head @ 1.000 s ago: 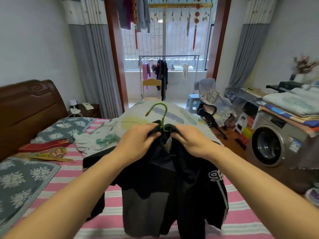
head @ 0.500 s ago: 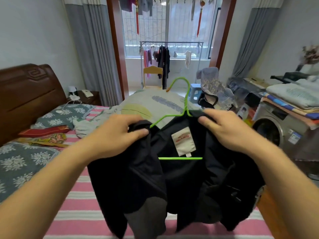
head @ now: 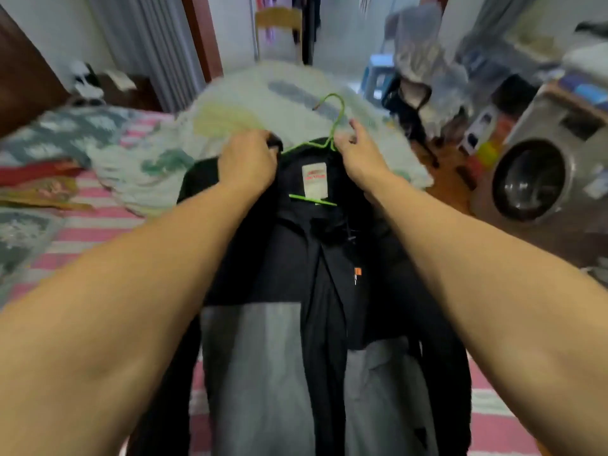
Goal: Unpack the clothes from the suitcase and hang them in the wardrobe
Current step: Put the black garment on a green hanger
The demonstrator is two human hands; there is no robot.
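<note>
Lighting: soft, even daylight entering from the far end of the room, beyond both hands; moderately bright, no glare. Shadows: faint, diffuse; the black jacket (head: 296, 258) reads nearly featureless in its dark folds. Blur: strong motion smear across the whole background, heaviest on the washing machine (head: 539, 172) right of the right hand (head: 357, 149) and on the bedding (head: 98, 166) left of the left hand (head: 248, 158). Sharpest zone: the green hanger (head: 329, 126) and white label between the hands, only moderately crisp. Distortion: wide-angle stretch; forearms balloon toward the lower corners.
</note>
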